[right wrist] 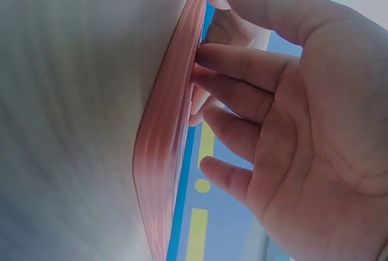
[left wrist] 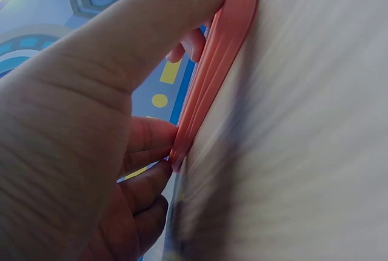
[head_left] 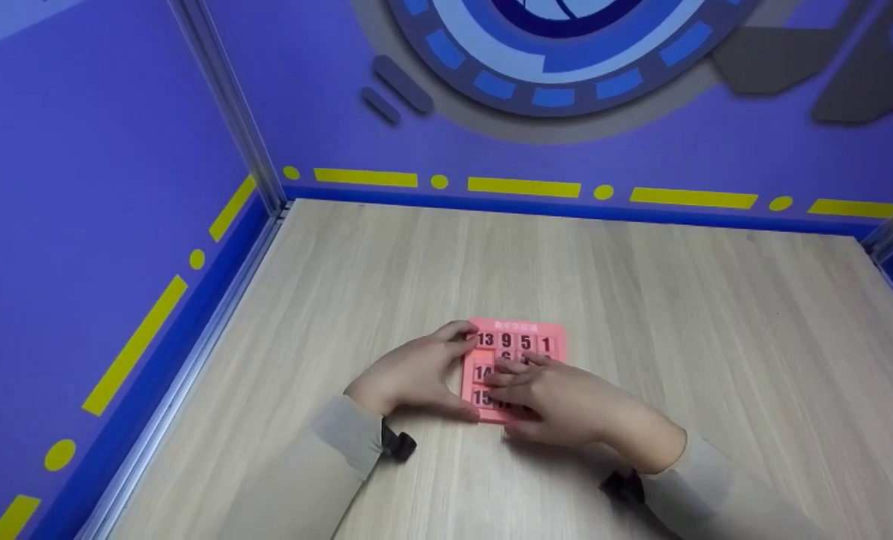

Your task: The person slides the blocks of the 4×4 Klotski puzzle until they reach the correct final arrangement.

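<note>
A pink sliding number puzzle (head_left: 525,328) lies flat on the wooden table. Its top row reads 13, 9, 5, 1, and a slot with no tile shows under the 13. My left hand (head_left: 420,371) grips the puzzle's left side, thumb at the near corner and fingers at the far one; the left wrist view shows them on the pink side wall (left wrist: 221,55). Over the tiles, my right hand (head_left: 566,397) has its fingers extended, and in the right wrist view fingertips (right wrist: 206,55) touch the top face. Several tiles on the right are hidden beneath this hand.
The pale wooden table (head_left: 386,262) spreads around the puzzle. A blue-purple wall panel (head_left: 326,135) with yellow dashes borders it at the back, and another stands along the left. Metal posts (head_left: 229,97) mark the corners.
</note>
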The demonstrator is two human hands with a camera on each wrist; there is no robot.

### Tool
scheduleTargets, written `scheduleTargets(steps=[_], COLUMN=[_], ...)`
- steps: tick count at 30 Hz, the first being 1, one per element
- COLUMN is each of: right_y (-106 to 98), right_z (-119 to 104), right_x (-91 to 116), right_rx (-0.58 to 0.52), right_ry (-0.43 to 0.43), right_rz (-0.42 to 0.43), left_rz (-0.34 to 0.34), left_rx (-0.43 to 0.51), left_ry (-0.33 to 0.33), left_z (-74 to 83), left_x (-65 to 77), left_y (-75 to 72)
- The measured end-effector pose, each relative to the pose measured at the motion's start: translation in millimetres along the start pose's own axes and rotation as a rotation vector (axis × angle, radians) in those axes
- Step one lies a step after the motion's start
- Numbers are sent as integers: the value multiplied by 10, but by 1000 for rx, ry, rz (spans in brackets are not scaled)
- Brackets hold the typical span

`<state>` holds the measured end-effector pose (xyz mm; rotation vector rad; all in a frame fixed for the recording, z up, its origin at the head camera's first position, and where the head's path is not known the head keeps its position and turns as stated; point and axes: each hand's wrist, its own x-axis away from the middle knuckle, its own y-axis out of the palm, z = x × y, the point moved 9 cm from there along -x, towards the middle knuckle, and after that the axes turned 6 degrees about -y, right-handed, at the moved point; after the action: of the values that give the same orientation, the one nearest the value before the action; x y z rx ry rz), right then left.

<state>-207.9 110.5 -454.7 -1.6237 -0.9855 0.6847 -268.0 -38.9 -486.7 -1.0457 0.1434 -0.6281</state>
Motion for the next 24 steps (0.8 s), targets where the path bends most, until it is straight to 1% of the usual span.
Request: scheduleTargets(steps=[11,14,17,21,24], right_y=[4,-9,-48,-92,-80], right_z=[-40,2,86,264,420], right_x=[17,16,-4,-52,-89], right_rx=[-21,-51,-99,-137,-134], right_ry=[3,-4,5,80,160], right_rz=[-32,-32,-12,18,7], left_rz=[2,6,8,5,3], left_rx=[13,24,35,39,38], left_ry=[1,12,14,3,4], left_z=[-5,9,2,-29,-32], left_x=[3,-8,-12,-8,-13], left_y=[5,8,11,10,20])
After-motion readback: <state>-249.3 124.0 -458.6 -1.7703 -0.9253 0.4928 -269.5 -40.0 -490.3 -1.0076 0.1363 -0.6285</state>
